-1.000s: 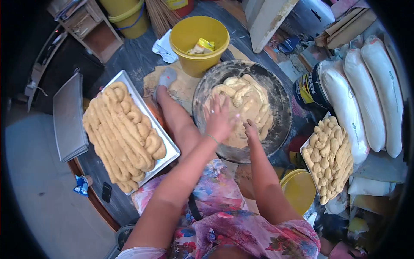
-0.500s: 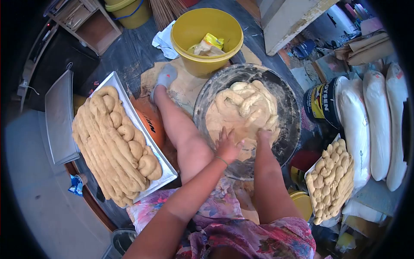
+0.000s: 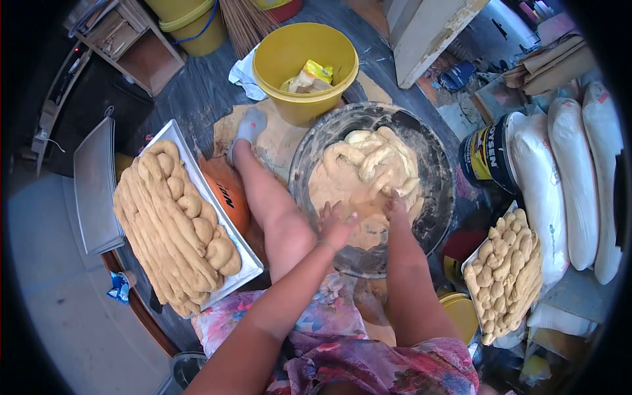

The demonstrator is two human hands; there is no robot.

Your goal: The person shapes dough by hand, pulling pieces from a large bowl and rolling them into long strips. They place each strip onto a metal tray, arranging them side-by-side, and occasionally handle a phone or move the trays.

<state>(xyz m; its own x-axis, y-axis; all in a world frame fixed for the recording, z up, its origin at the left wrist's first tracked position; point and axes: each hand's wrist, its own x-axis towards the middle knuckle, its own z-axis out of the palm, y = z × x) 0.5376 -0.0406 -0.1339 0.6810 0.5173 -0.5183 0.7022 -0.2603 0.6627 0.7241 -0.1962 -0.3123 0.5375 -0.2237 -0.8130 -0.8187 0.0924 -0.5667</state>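
A wide dark basin (image 3: 436,191) stands on the floor in front of me, holding brownish flour or crumbs (image 3: 332,181) and thick pale dough strands (image 3: 376,161) heaped toward its back. My left hand (image 3: 337,224) is over the near left part of the powder, fingers spread, with nothing held. At the near side of the dough, my right hand (image 3: 395,207) touches the powder or the dough edge; its fingers are partly hidden and too blurred to tell what they hold.
Left of my leg lies a tray (image 3: 247,273) of long dough rolls. A yellow bucket (image 3: 306,102) with packets stands behind the basin. To the right are a second tray of dough pieces (image 3: 503,276), a paint bucket (image 3: 484,155) and long white plastic packs (image 3: 573,184).
The view has shifted slightly. My left hand has moved a little left within the basin, and my right hand sits slightly differently beside the dough.
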